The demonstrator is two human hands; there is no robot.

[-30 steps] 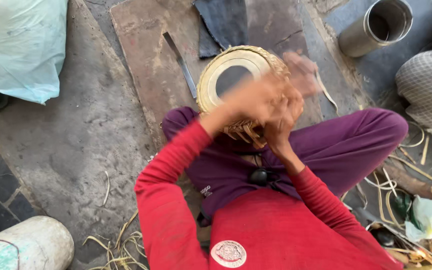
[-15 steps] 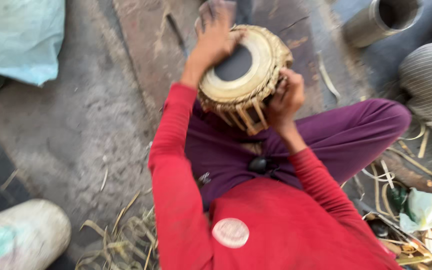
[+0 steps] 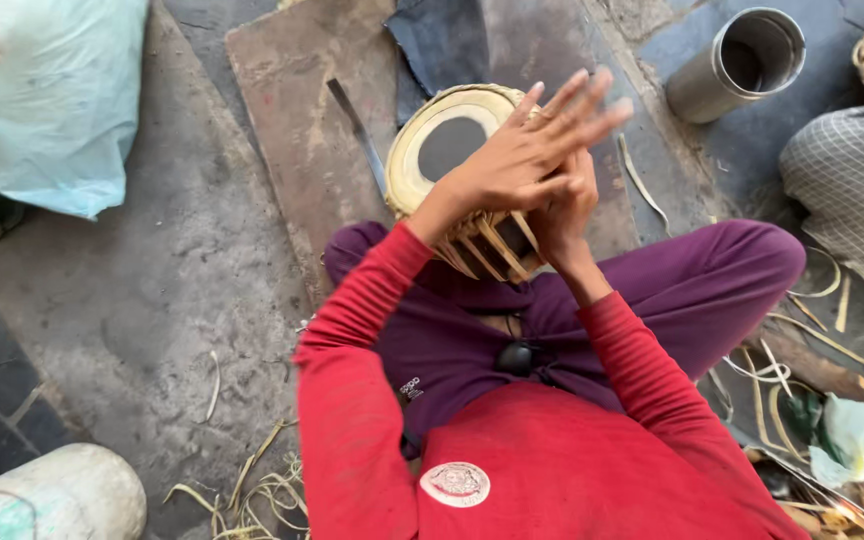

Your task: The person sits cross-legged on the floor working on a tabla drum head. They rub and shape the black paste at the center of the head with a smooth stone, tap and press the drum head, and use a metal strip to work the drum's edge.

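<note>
Since half a second before, the left hand (image 3: 527, 155) had come off the far rim of the small drum (image 3: 457, 170) and swung across to its right side, fingers spread wide and straight, palm not gripping anything; the motion blur on the fingertips suggested it was mid-movement. Judged from that, the drum was being turned or re-seated in the lap rather than struck. The right hand (image 3: 564, 205) sat under and behind the left, pressed against the drum's laced side; whether its fingers closed on the straps could not be told, as the left hand covered them. The drum lay tilted on the person's crossed legs, its pale head with the dark centre patch facing up and away, the cane-coloured lacing toward the body. Both hands were on the drum's right flank, left uppermost. Nearby on the ground: a flat metal blade (image 3: 357, 130) just left of the drum, a metal cylinder (image 3: 737, 65) well apart at upper right, loose strips (image 3: 252, 490) by the knee.
</note>
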